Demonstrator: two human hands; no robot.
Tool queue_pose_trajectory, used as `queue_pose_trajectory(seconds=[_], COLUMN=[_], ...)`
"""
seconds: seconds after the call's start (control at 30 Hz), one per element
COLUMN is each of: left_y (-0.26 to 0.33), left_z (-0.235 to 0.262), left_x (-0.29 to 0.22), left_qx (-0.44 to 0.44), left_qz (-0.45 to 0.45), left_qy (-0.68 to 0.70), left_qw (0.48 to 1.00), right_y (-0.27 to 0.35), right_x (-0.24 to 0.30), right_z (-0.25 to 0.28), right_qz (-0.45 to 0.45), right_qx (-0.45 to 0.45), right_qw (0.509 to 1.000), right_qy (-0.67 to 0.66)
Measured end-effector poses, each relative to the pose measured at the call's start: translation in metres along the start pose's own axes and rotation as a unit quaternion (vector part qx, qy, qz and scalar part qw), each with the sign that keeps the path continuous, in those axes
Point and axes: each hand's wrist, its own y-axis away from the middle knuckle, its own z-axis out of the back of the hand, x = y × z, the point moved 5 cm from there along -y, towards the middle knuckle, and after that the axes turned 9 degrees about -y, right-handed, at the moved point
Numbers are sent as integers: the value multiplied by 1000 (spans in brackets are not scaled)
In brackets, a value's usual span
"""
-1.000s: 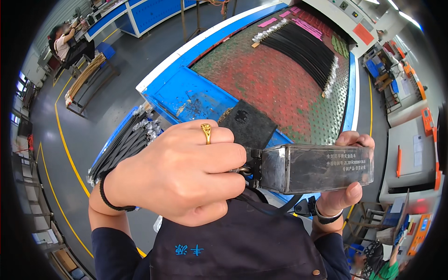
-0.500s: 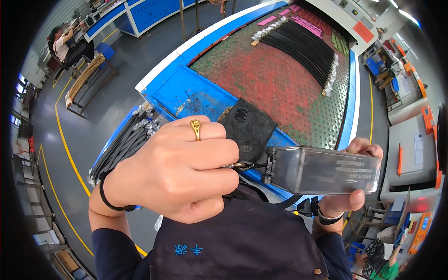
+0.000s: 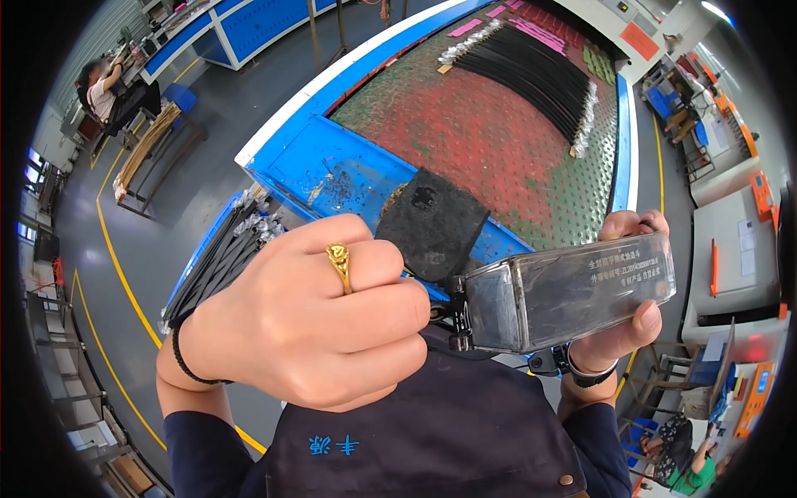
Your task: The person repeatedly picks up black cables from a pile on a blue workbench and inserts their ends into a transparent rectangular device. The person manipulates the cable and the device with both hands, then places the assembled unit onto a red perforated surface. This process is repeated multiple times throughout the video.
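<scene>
My right hand (image 3: 618,336) grips the far end of a clear plastic case (image 3: 573,290), thumb below and fingers above. The case is a long box with smoky walls, pale print on its side and black fittings (image 3: 459,314) at its left end. My left hand (image 3: 307,311) is a closed fist, back up, with a gold ring and a black cord bracelet. Its knuckles sit right beside those fittings; a small dark piece shows between fist and case, but what the fingers hold is hidden. Behind the case lies a worn black square pad (image 3: 433,224) on a blue ledge (image 3: 328,170).
A blue-edged machine bed (image 3: 498,166) carries a row of black strips (image 3: 523,75) with plastic-wrapped ends, plus pink and green pieces. At left, a blue bin (image 3: 199,249) holds more strips. My dark apron (image 3: 432,415) is below. A person (image 3: 104,91) sits far left.
The case has tilted, its right end higher, and sits slightly closer to my left fist. The metal clip seen between fist and case is now mostly hidden. My left fist has turned slightly.
</scene>
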Motion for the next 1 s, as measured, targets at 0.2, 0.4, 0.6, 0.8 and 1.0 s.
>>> queue_pose_trajectory(seconds=[0.2,0.4,0.6,0.8,1.0], left_y=[1,3,4,20,53], left_z=[-1,-2,3,7,15], left_x=[-1,-3,-4,-2,17], left_qx=[-11,-3,-14,-30,-62], left_qz=[-7,-24,-3,17,104], left_qy=[-9,-23,-55,-92,-85], left_qw=[1000,999,998,995,989], right_y=[0,-1,-4,-23,-32], right_x=[1,-2,-1,-2,-101], right_z=[-1,-3,25,69,144], right_qz=[6,-4,45,22,-40], right_qx=[1,4,-30,15,-141], right_qw=[1000,1000,997,938,971], right_qy=[9,-4,-47,-344,-190])
